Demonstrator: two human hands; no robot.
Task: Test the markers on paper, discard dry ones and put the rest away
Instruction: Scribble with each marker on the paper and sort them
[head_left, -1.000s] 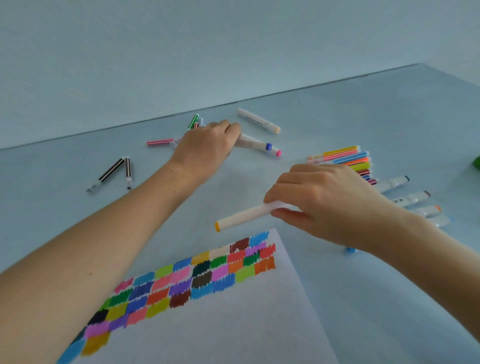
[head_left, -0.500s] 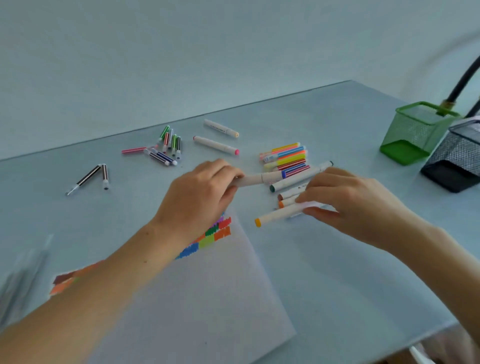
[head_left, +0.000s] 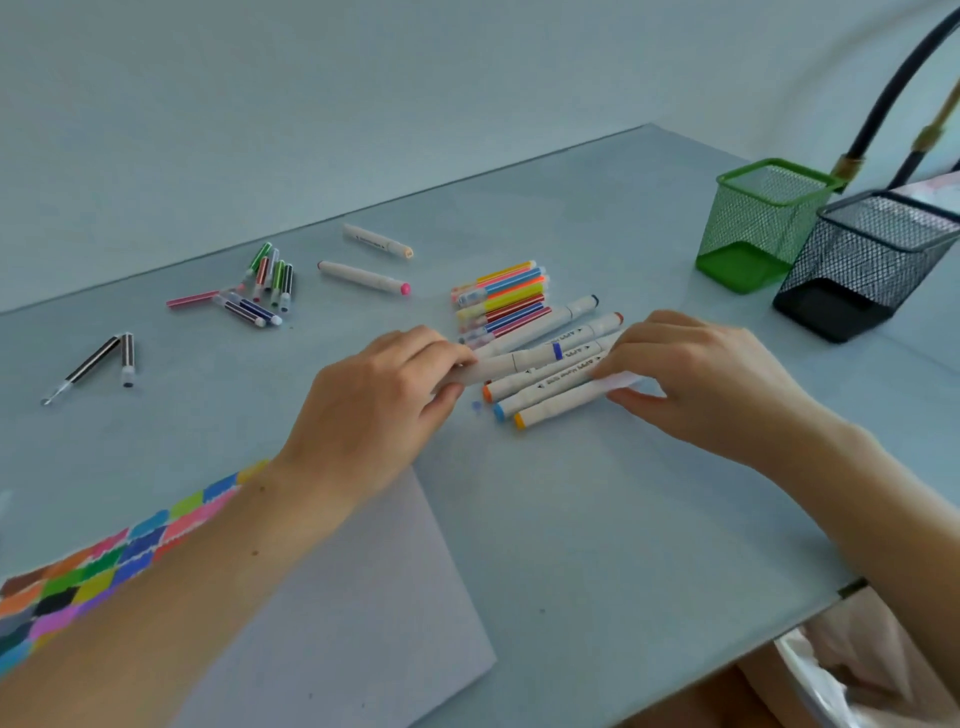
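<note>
My left hand (head_left: 384, 395) grips a thick white marker with a blue band (head_left: 519, 361) at its left end. My right hand (head_left: 696, 384) pinches the right end of a white marker with a yellow tip (head_left: 561, 405), which lies at the front of a row of thick white markers (head_left: 550, 332). Behind that row sits a bundle of thin striped markers (head_left: 498, 296). The paper (head_left: 322, 597) with coloured test patches lies at the lower left, partly hidden under my left arm.
A green mesh cup (head_left: 758, 223) and a black mesh cup (head_left: 862, 260) stand at the right. Two white markers (head_left: 363, 275) lie further back, thin markers (head_left: 265, 286) and two black ones (head_left: 104, 358) to the left. The table edge runs along the lower right.
My left hand brought the blue-banded marker from the far pile to the row on the right. My right hand laid the yellow-tipped marker into that row. The view swung right, showing the mesh cups.
</note>
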